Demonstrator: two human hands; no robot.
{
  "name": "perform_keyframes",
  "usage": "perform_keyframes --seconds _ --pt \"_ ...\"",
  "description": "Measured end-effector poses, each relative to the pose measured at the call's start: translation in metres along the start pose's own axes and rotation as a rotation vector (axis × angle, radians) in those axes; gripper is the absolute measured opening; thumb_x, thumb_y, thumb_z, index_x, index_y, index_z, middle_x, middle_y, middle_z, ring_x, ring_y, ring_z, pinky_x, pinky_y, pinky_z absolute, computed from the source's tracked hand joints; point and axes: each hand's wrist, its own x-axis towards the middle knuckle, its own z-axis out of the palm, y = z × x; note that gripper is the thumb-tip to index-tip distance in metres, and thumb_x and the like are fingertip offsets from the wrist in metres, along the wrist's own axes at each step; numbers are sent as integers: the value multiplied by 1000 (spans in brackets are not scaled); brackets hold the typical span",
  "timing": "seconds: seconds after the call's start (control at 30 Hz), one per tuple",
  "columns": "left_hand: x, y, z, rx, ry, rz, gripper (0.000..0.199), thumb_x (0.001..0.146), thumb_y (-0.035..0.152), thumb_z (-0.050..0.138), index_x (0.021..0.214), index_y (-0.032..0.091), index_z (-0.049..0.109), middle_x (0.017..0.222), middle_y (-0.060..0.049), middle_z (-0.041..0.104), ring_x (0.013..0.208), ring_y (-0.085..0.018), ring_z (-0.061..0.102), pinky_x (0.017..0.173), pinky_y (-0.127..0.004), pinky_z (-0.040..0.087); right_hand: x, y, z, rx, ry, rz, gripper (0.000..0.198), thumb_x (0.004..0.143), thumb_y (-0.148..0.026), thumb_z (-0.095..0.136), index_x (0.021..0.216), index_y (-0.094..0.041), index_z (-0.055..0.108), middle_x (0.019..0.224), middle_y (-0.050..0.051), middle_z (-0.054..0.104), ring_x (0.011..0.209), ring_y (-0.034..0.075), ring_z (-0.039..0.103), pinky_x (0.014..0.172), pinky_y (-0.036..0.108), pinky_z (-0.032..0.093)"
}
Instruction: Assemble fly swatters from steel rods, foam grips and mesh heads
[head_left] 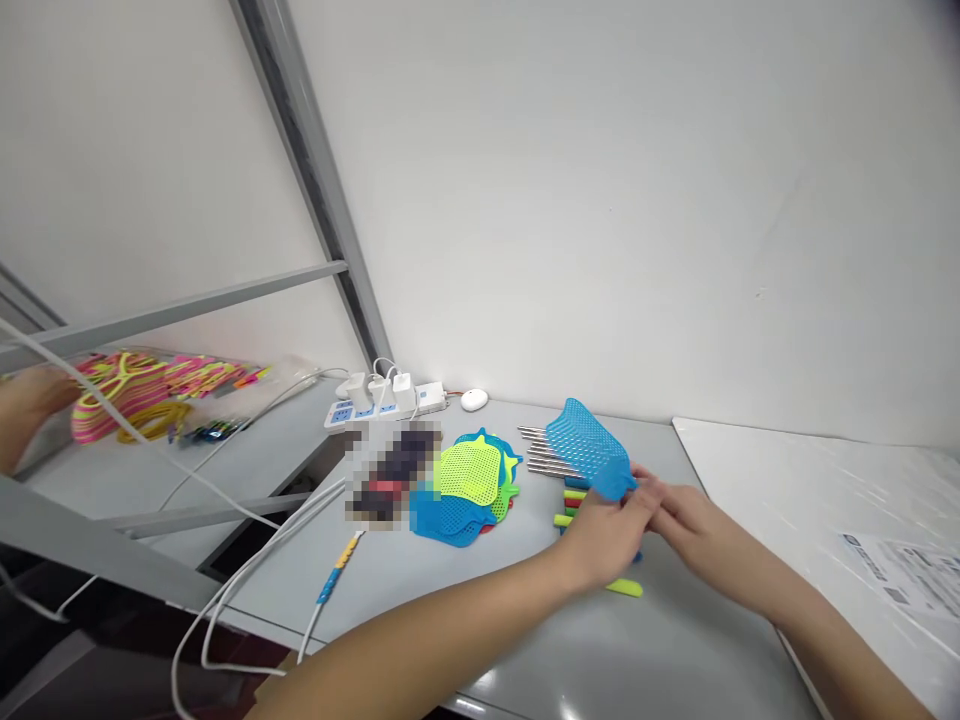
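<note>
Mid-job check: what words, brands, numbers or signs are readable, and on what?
No text reads clearly.
Printed label on the white panel: too small and blurred to read.
Power strip: any markings too small to read.
Held blue mesh head: no lettering visible.

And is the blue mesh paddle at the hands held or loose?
Held: the left hand grips the blue mesh paddle by its narrow end.

The left hand (609,538) covers the base of the blue fly-swatter head (589,442) and part of the coloured handles (574,496); what the right hand (681,512) grips is hidden. Pixelation masks a dark object (397,470). The label's (904,575) small print is illegible. The left edge cuts off a co-worker's arm (30,400).
</note>
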Motion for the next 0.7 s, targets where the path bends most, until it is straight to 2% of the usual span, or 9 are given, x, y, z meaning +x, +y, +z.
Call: perform_keyframes --seconds 0.07,0.2,0.27,0.4,0.57,0.7 --pt "-6 5 -4 -10 -33 -4 48 90 60 35 103 23 64 103 -6 65 98 -19 60 90 -33 47 -3 -2 11 -261 73 -63 31 95 -39 36 78 -23 57 81 3 64 67 18 58 58 29 40" --pt "-16 11 -20 49 -19 99 49 94 53 28 104 26 68 107 -5 66 107 -19 58 97 -33 44 -3 0 29 -584 173 -94 30 96 -36 33 86 -24 59 76 2 68 61 19 61 53 28 35" --pt "-18 6 -28 67 45 132 50 95 52 27 102 26 69 108 -4 66 106 -19 58 96 -35 45 -1 4 35 -691 210 -135 31 97 -37 34 85 -24 59 75 2 69 57 18 61 51 27 32" --pt "-13 -12 -38 54 202 94 49 94 53 30 88 23 69 97 -4 69 90 -19 62 85 -34 50 6 13 42 -900 281 -189 33 99 -38 31 87 -23 57 74 2 68 54 18 60 48 27 24" --pt "-7 -21 -38 52 393 72 32 87 50 52 87 19 64 91 -6 69 88 -20 63 82 -33 49 11 16 38 -1008 353 -170 36 99 -38 32 75 -21 52 63 0 61 49 15 54 49 28 20" --pt "-9 -16 -37 50 376 86 28 83 47 59 76 20 61 82 -6 68 90 -21 63 82 -34 49 10 14 32 -992 376 -188 34 99 -36 33 75 -21 53 64 0 60 51 15 53 51 27 21"
